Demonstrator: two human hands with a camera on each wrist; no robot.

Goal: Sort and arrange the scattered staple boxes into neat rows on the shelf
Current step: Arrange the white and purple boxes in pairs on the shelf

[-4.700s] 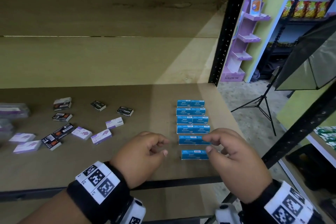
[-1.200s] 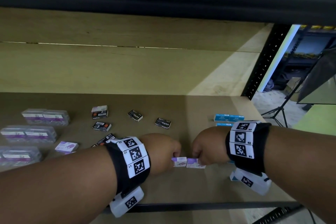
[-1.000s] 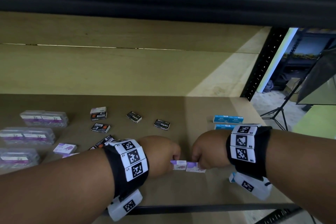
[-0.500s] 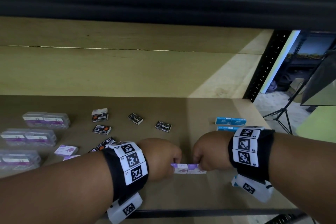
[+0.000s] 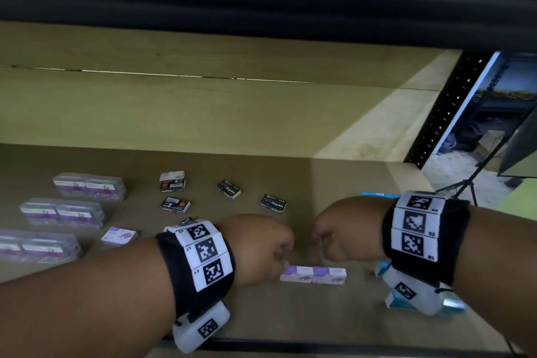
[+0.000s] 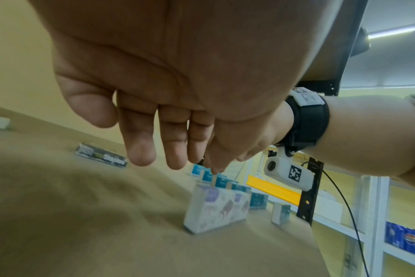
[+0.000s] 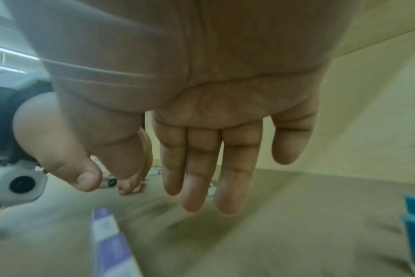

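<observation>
Two purple-and-white staple boxes point(image 5: 313, 275) lie end to end near the shelf's front, left of the blue row. My left hand point(image 5: 261, 247) hovers just above their left end, fingers relaxed and empty; the left wrist view shows the left hand's fingers point(image 6: 154, 146) hanging over the purple pair point(image 6: 216, 208). My right hand point(image 5: 337, 237) hangs above and behind the pair's right end, holding nothing; in the right wrist view its fingers point(image 7: 213, 168) are straight, with one purple box point(image 7: 109, 241) below. Blue staple boxes point(image 5: 395, 299) sit mostly hidden under my right wrist.
Several black staple boxes point(image 5: 229, 189) lie scattered at mid-shelf, and another purple box point(image 5: 119, 236) sits left of my left wrist. Three clear plastic cases point(image 5: 62, 212) line the far left. The shelf's black front rail point(image 5: 290, 346) and right upright point(image 5: 444, 107) bound the space.
Both hands let go of the two purple boxes they were pinching together and lifted a little. The boxes stay side by side on the shelf.
</observation>
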